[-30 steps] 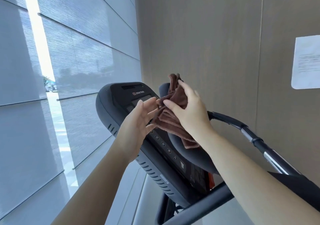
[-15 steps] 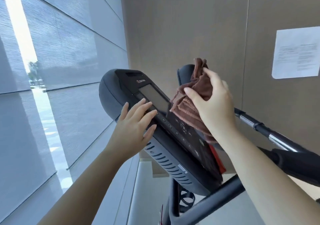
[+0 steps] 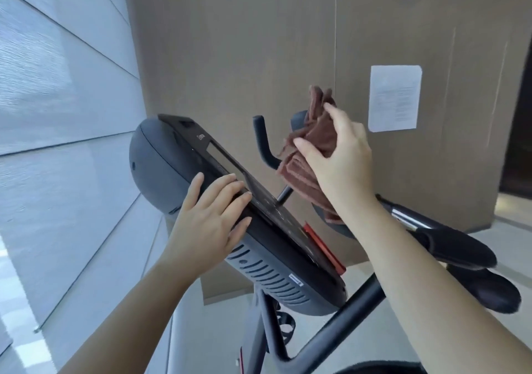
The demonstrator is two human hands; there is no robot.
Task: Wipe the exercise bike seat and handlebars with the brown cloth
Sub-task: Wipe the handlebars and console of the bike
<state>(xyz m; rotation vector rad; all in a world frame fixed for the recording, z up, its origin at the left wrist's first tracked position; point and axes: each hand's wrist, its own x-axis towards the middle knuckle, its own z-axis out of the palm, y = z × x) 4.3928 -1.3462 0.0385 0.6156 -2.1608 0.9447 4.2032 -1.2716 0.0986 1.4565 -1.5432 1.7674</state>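
Left grip [image 3: 211,218] slid onto console [image 3: 161,157], spread; right grip [image 3: 339,157] pinches brown cloth [image 3: 300,169], handlebar [image 3: 298,119] half-hidden.

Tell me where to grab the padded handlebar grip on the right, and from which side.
Likely best: wrap the padded grip round its middle, coming from above. It is a long rounded bar with its top uncovered, and another dark pad sits close beneath it.

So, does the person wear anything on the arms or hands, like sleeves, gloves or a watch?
No. The left hand and right hand are bare: no gloves, rings or watch. No sleeves show either, up to the picture's edge.
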